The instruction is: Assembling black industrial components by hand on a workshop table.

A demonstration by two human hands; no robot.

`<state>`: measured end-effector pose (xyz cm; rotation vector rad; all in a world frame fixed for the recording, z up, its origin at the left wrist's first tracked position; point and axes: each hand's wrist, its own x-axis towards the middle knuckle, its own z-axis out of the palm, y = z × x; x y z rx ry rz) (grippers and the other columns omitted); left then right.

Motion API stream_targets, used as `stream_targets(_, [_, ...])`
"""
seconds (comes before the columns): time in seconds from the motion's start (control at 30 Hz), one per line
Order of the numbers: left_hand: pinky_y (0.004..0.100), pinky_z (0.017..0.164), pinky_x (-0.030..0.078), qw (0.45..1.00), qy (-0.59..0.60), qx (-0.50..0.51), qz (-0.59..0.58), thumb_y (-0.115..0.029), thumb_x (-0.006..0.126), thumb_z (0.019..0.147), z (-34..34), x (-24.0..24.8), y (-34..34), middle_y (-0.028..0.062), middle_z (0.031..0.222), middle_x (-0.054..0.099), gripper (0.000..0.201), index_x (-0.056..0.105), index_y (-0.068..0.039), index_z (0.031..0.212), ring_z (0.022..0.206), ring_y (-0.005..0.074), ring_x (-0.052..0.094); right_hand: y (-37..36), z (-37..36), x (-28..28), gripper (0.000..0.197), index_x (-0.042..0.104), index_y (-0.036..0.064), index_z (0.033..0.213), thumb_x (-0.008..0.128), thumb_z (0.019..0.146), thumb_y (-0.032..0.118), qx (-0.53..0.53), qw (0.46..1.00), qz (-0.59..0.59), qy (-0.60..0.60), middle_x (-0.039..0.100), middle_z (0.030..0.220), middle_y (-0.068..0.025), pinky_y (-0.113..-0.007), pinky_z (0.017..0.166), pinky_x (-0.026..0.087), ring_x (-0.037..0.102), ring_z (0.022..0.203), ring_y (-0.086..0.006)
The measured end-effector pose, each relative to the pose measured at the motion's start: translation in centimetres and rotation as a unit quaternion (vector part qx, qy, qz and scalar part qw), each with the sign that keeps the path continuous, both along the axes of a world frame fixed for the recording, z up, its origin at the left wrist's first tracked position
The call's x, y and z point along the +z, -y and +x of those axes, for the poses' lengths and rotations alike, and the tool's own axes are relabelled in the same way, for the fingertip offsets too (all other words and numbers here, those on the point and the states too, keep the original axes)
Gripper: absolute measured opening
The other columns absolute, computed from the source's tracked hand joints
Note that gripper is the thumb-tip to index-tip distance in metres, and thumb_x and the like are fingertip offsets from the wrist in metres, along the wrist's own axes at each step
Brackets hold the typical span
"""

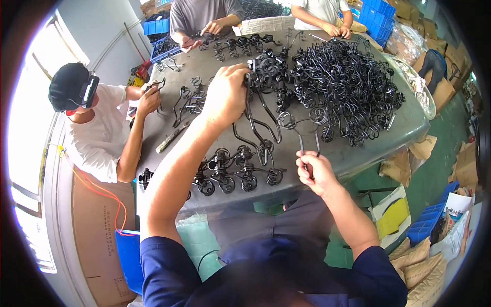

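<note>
My right hand [316, 173] is closed round the legs of a black bent-wire spring [300, 134], whose coils point away from me, near the table's front edge. Stretched far across the table, my left hand [226, 95] has its fingers curled at a small heap of black clamp-like parts [270, 67]; what lies in its fingertips is hidden. Long bent black wires [250, 120] lie on the table just right of that hand. Nearer me, a row of black coiled pieces with clamps [221, 165] rests beside my left forearm.
A large tangled pile of black wire springs [353, 84] covers the right of the table [307, 183]. Co-workers handle wire parts at the left [148, 100] and far side [212, 28]. A marker-like stick [171, 139] lies left of my arm. Blue crates [377, 18] stand behind.
</note>
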<state>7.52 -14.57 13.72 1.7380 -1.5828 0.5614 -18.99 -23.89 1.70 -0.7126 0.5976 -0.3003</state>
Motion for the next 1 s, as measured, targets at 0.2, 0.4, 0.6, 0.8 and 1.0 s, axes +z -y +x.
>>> stream_targets(0.2, [0.0439,0.094,0.045,0.989,-0.062,0.091,0.101,0.001,0.049,0.075,1.4,-2.6,2.0,0.0232,0.107,0.063,0.031,0.063,0.004,0.103,0.104,0.0402,0.058,5.3,-1.6,-1.6,0.044,0.045,0.0033,0.128,0.057,0.087,-0.005,-0.14,0.831,-0.537,-0.034,0.054,0.075,0.0007,-0.019,0.049,0.039,0.046,0.056,-0.0032])
stream_targets(0.4, [0.0484,0.088,0.045,0.982,-0.061,0.094,0.152,-0.002,0.05,0.073,2.0,-6.3,5.4,0.0253,0.095,0.063,0.017,0.06,0.004,0.085,0.098,0.0434,0.057,6.1,-5.3,0.2,0.053,0.053,0.0037,0.125,0.069,0.076,-0.006,-0.068,0.728,-0.669,-0.138,0.055,0.085,0.0012,-0.02,0.056,0.043,0.043,0.061,-0.0042])
stream_targets(0.6, [0.0456,0.088,0.049,0.948,-0.049,0.164,0.267,-0.002,0.055,0.074,1.7,-8.8,9.3,0.0222,0.097,0.066,0.015,0.064,0.002,0.085,0.099,0.0403,0.06,6.0,-6.9,-1.8,0.055,0.054,0.0042,0.123,0.072,0.073,-0.007,-0.09,0.773,-0.61,-0.147,0.055,0.086,0.0005,-0.019,0.056,0.041,0.042,0.062,-0.0031])
stream_targets(0.8, [0.0454,0.088,0.05,0.922,-0.023,0.176,0.343,-0.006,0.058,0.073,2.2,-11.3,10.1,0.0216,0.101,0.067,0.02,0.067,0.003,0.089,0.101,0.0382,0.061,7.5,-7.5,1.3,0.052,0.057,0.006,0.118,0.071,0.069,-0.006,0.041,0.729,-0.674,-0.113,0.056,0.085,-0.0006,-0.021,0.055,0.043,0.045,0.063,-0.0066])
stream_targets(1.0, [0.0411,0.083,0.054,0.879,-0.124,0.194,0.417,-0.011,0.062,0.074,3.0,-10.4,10.8,0.0213,0.093,0.07,0.02,0.07,0.002,0.086,0.089,0.0365,0.067,10.1,-6.4,5.9,0.049,0.059,0.0024,0.116,0.065,0.067,0.0,0.201,0.519,-0.823,-0.113,0.063,0.095,-0.0089,-0.039,0.086,0.046,0.06,0.094,-0.0268])
